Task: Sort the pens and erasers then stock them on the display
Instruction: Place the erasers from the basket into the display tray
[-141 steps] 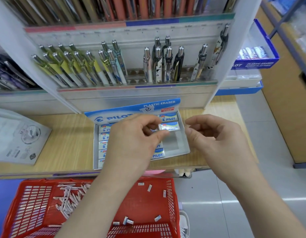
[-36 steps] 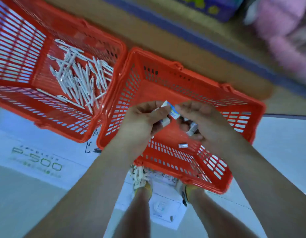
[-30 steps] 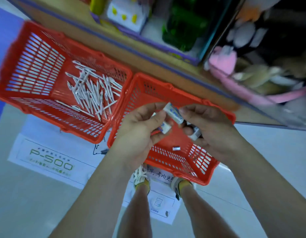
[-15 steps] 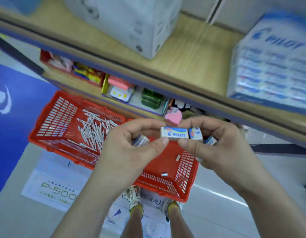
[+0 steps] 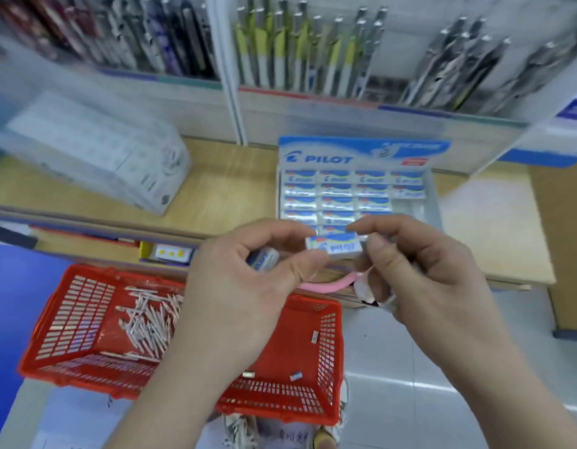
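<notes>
Stocking the stationery aisle: a person's left hand (image 5: 248,280) and right hand (image 5: 419,273) meet in front of the shelf, each pinching one end of a blue-and-white eraser (image 5: 334,246) between thumb and forefinger. The other fingers of both hands are curled. A second eraser (image 5: 264,259) sits tucked inside the left hand's curled fingers. Whether the right hand hides anything more in its palm cannot be told. The held eraser hangs just short of the display box (image 5: 361,155) on the wooden shelf (image 5: 222,183), where rows of matching erasers already lie side by side. The box's right-hand column shows an open gap (image 5: 408,210), so that part of the job looks well advanced but not finished.

Below the hands, two red baskets stand on the floor. The right basket (image 5: 332,345) holds only a few loose erasers (image 5: 295,376). The left basket (image 5: 96,273) carries a heap of white pens (image 5: 147,322), sorted apart but, by the look of it, not yet stocked. The pen rack (image 5: 300,56) above the shelf stands full of other pens. The eraser run seems near its end. The pens appear to be the bigger share left.
</notes>
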Available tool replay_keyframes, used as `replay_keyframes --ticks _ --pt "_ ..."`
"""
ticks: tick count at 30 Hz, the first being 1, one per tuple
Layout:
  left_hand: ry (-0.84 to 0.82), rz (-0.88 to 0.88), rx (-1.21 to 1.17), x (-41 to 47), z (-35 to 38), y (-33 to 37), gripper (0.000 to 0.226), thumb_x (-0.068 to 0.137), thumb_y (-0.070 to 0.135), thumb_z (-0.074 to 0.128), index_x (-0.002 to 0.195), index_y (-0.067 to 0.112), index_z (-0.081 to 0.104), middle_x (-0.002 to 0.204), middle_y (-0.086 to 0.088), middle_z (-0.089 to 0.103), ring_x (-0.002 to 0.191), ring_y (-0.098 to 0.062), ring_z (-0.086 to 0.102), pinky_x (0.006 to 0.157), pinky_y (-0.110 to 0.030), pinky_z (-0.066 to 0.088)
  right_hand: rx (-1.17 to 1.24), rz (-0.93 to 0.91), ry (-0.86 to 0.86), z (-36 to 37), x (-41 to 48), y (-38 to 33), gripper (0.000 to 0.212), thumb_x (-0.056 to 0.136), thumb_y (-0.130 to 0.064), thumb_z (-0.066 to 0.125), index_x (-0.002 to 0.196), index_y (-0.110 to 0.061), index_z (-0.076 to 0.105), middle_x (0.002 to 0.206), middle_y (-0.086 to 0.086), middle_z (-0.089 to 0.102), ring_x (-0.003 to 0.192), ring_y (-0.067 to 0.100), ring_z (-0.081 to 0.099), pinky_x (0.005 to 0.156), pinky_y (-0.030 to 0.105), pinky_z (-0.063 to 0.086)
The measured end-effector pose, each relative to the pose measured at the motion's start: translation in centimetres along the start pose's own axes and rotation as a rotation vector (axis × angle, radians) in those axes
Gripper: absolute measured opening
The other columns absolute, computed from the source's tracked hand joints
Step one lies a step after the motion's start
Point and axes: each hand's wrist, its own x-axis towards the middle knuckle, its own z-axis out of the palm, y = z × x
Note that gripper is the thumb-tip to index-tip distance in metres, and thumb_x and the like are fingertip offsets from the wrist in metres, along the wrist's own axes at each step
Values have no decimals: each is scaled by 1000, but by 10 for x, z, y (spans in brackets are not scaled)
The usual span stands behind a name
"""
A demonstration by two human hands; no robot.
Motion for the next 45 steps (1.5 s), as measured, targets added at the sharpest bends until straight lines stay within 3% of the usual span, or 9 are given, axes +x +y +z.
replay_keyframes --ticks 4,9,15,22,27,34,38,41,45 --pt "13 48 132 32 32 15 13 67 25 80 73 32 71 70 23 68 64 12 58 64 -1 39 -22 -14 163 -36 10 2 36 95 -4 48 110 -35 57 64 4 55 47 12 46 43 17 37" --pt "-85 133 334 63 83 11 17 71 30 79 87 26 75 73 20 67 77 8 58 72 -4 38 -168 51 291 -70 27 17 26 89 -11 52 101 -33 57 65 0 61 49 16 47 46 29 38" --pt "-112 291 570 75 112 1 26 73 40 76 94 25 75 89 2 64 85 -13 60 79 -32 45 -113 145 263 -77 39 25 26 92 -7 48 101 -27 63 62 -2 59 46 7 46 43 17 36" --pt "-145 354 700 77 113 -2 31 75 40 73 100 21 74 94 7 59 87 -12 58 79 -23 41 34 213 158 -76 45 30 23 96 -10 47 96 -24 65 50 -14 54 43 2 48 44 17 39" --pt "-166 370 703 75 114 1 22 73 37 74 94 29 70 86 7 55 81 -18 58 74 -38 49 138 239 175 -79 46 30 7 95 -12 54 101 -15 57 50 -8 52 38 5 46 37 14 34" --pt "-180 327 782 74 118 4 14 77 40 68 86 29 66 86 9 52 81 -15 56 72 -36 48 233 152 204 -87 43 33 7 81 -11 68 86 -6 65 54 2 53 42 10 41 43 20 35" --pt "-190 261 537 69 115 8 11 82 31 68 92 30 72 86 11 61 82 -5 58 78 -25 46 222 114 170 -90 35 29 8 81 -15 66 84 -9 70 53 -2 51 49 10 42 46 20 35" --pt "-287 165 226 59 109 18 14 86 23 65 95 30 74 72 22 66 68 10 56 65 -5 38 203 82 80 -89 31 20 16 79 -27 63 84 -14 72 55 3 44 55 21 32 43 22 23" --pt "-335 141 54 48 102 22 15 85 20 68 93 31 74 85 19 72 83 5 65 76 -16 50 292 73 85 -84 30 12 24 71 -36 68 77 -13 71 55 4 41 57 27 22 46 28 15"
